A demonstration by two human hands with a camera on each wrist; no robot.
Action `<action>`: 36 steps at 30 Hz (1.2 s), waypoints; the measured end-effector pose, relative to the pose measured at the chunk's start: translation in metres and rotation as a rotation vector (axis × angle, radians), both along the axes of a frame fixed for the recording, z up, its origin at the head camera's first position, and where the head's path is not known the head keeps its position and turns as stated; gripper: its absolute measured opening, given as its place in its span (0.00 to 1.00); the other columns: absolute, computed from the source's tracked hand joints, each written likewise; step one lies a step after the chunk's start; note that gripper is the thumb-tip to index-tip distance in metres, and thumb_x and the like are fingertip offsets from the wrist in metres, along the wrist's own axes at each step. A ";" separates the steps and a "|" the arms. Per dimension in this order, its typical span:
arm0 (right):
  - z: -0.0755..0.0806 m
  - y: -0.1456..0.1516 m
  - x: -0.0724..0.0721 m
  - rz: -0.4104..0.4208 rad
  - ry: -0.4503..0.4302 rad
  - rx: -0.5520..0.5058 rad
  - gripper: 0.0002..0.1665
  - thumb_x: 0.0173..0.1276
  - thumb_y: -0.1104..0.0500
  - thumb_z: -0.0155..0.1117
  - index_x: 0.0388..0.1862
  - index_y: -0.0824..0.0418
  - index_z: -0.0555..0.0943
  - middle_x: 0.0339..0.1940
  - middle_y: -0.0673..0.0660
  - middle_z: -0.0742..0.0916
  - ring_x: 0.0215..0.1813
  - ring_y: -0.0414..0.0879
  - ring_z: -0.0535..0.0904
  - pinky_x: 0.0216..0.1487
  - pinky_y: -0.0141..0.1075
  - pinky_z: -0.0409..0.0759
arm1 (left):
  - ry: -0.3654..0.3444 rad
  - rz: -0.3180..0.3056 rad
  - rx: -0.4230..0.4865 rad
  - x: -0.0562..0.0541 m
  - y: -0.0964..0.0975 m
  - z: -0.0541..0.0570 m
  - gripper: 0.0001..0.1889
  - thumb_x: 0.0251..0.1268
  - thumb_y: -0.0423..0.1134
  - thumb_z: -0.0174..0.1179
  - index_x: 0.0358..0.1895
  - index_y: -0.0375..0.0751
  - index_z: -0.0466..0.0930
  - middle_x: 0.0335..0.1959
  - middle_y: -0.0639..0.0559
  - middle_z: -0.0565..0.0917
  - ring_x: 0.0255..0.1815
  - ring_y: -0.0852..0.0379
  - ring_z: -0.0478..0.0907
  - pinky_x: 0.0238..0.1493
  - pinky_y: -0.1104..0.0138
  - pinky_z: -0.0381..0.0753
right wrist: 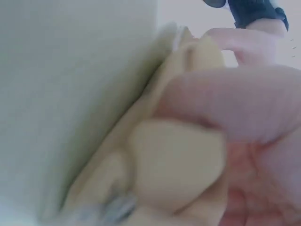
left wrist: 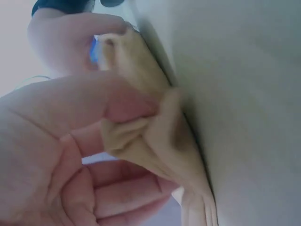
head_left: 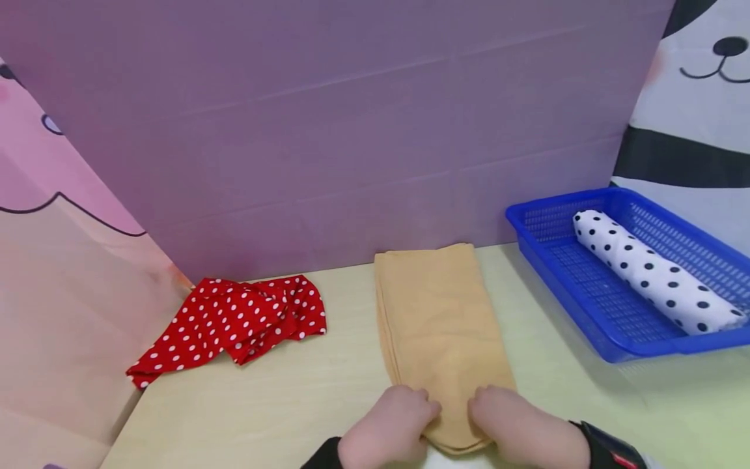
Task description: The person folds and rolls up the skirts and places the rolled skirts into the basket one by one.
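A tan cloth, folded into a long strip of several layers, lies on the table with its far end by the purple backdrop. At its near end my left hand pinches the left side, and my right hand grips the right side. The left wrist view shows the thumb and curled fingers around a bunched edge of the tan cloth. Seen from the right wrist, the near layers of the tan cloth bulge beside the thumb, somewhat blurred; the fingertips are partly hidden.
A crumpled red cloth with white dots lies at the left. On the right stands a blue plastic basket holding a rolled white cloth with black dots. The purple backdrop rises behind the pale table.
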State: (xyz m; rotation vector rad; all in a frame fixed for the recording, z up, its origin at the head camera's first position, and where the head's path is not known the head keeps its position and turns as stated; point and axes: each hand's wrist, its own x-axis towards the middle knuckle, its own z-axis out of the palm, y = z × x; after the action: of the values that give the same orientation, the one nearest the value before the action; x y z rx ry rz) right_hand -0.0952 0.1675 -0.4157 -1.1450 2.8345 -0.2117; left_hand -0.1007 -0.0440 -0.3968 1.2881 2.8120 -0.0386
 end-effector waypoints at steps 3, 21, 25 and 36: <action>0.000 0.004 -0.004 0.051 0.046 -0.006 0.17 0.40 0.67 0.67 0.21 0.50 0.69 0.21 0.44 0.74 0.24 0.38 0.69 0.27 0.34 0.68 | 0.020 -0.009 0.034 -0.005 -0.002 0.000 0.10 0.42 0.38 0.66 0.23 0.50 0.71 0.17 0.62 0.67 0.18 0.66 0.61 0.22 0.74 0.58; 0.012 0.023 -0.046 0.115 -0.276 -0.206 0.19 0.40 0.71 0.62 0.25 0.50 0.69 0.20 0.39 0.66 0.23 0.32 0.59 0.23 0.26 0.62 | -0.016 0.048 0.102 -0.013 -0.002 -0.004 0.30 0.41 0.61 0.71 0.42 0.49 0.68 0.19 0.66 0.70 0.18 0.68 0.67 0.21 0.74 0.64; 0.012 0.026 -0.053 0.137 -0.341 -0.233 0.17 0.44 0.70 0.61 0.29 0.51 0.72 0.21 0.39 0.67 0.23 0.31 0.61 0.24 0.26 0.65 | -0.040 0.077 0.150 -0.016 -0.003 -0.005 0.12 0.59 0.40 0.60 0.42 0.45 0.68 0.17 0.62 0.68 0.16 0.66 0.65 0.19 0.74 0.63; 0.008 0.029 -0.050 0.168 -0.232 -0.267 0.12 0.55 0.68 0.60 0.26 0.55 0.68 0.20 0.39 0.63 0.22 0.30 0.59 0.23 0.25 0.62 | -0.182 0.204 0.220 -0.040 0.002 -0.013 0.10 0.68 0.34 0.49 0.26 0.43 0.68 0.18 0.58 0.68 0.21 0.65 0.66 0.23 0.72 0.66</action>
State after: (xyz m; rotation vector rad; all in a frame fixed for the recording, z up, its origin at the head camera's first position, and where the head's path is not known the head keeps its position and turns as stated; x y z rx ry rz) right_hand -0.1450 0.1962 -0.4082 -1.3016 2.5465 -0.6807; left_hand -0.1409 -0.0421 -0.4094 0.9716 2.8316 0.3851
